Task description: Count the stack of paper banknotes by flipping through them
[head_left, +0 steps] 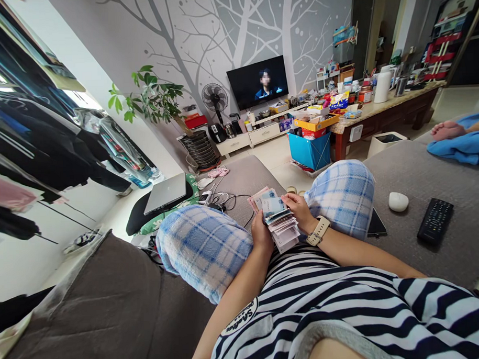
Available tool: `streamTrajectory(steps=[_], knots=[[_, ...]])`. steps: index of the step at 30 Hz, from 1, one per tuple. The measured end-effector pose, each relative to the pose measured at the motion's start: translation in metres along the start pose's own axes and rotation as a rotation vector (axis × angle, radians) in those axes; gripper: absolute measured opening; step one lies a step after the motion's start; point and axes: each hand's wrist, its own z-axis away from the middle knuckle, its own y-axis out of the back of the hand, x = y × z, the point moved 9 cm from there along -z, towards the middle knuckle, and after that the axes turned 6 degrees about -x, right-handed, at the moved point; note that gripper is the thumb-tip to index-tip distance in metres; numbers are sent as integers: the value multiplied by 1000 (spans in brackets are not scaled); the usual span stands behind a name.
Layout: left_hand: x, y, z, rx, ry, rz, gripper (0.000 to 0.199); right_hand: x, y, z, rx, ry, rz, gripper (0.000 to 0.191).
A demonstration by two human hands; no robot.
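Note:
A thick stack of banknotes (283,226) is folded over in my left hand (262,231), whose fingers wrap round its left side. My right hand (297,208) pinches the upper right edge of a bluish banknote (272,204) on top. Pinkish notes fan out behind it to the upper left. A watch with a cream strap (319,231) is on my right wrist. Both hands rest over my lap, between my knees in blue and white checked trousers (210,248). The underside of the stack is hidden.
On the grey sofa to the right lie a white mouse (398,201), a black remote control (435,221) and a dark flat device (376,223). A closed laptop (165,193) and tangled cables (224,198) are at the left. Another person's foot (448,130) shows at the far right.

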Motion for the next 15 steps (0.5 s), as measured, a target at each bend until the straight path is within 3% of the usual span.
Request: streamTrajectory(steps=[15], knots=[[5, -3, 4, 12, -10, -29, 26, 2, -1, -1, -17, 1, -29, 38]])
